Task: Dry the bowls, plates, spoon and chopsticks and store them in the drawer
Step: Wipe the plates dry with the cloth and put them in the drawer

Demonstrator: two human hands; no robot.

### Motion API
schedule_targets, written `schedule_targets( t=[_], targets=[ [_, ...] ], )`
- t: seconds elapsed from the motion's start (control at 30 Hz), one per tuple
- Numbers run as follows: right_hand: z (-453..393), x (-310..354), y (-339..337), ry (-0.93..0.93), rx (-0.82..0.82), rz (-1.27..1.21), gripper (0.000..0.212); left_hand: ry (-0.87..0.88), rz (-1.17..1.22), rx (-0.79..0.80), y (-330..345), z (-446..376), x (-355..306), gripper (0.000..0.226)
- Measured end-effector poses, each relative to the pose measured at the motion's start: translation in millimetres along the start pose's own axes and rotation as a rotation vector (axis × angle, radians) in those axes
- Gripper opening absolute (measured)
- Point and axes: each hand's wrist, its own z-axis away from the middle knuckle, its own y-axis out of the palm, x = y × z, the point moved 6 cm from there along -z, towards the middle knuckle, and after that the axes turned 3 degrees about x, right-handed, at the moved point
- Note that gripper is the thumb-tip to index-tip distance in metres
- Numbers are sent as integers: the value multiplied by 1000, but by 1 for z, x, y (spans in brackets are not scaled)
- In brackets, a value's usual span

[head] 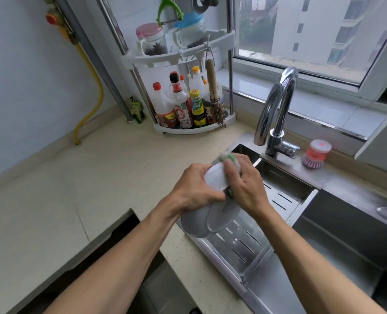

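Over the sink's drain tray (251,243), from the head view, the left hand (196,189) grips a small white bowl (215,177) by its rim, fingers curled round the edge. The right hand (248,186) presses a green-and-white cloth (297,158) against the bowl, fingers wrapped over the wad, so it's mid-wipe by the look of it. Just beneath the hands, two more white dishes (210,217) lean on the tray at the counter's edge, waiting their turn, I'd judge. The dark opening (120,241) at lower left may be the drawer, but I can't tell what's in it. No spoon or chopsticks in sight. So: drying underway, storing mostly ahead, as far as this shows.
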Motion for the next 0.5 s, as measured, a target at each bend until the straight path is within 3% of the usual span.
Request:
schedule_targets(
  t=[0.07,0.1,0.23,0.4,0.5],
  targets=[
    [-7,-18,-6,177,-26,-147,40,7,24,-38,-3,0,1,41],
    [-7,-18,-5,163,-35,-133,40,4,51,-65,-5,0,2,40],
    [0,3,21,-96,23,46,50,-14,102,-118,-6,-2,6,40],
    [-16,-24,5,217,23,-160,52,0,93,-128,-7,3,9,42],
    [-4,1,20,8,21,18,51,-43,132,-174,-7,1,16,37]
  ],
)
